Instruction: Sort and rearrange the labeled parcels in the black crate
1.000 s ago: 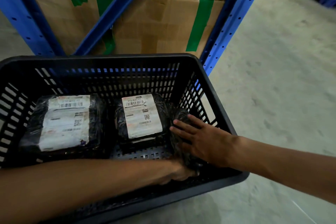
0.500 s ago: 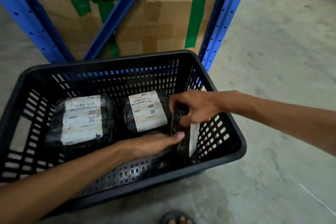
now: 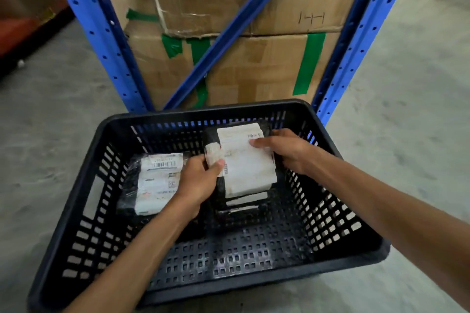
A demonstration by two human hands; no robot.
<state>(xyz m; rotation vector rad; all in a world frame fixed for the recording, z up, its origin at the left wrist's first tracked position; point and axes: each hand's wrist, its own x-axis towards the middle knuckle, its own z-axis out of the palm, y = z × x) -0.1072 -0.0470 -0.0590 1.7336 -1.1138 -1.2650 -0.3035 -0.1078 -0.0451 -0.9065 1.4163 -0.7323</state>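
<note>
Your left hand (image 3: 201, 180) is clamped on the near-left edge of the lifted parcel (image 3: 244, 160), thumb over a wrapped label fold, and your right hand (image 3: 284, 150) grips its far-right side with fingertips on the label. The parcel hangs between both hands, its long axis running from you toward the far wall of the black crate (image 3: 356, 259). Directly beneath it lies what seems to be another labelled parcel, mostly hidden. Just left of your left hand, the flat parcel (image 3: 157, 180) rests label-up.
</note>
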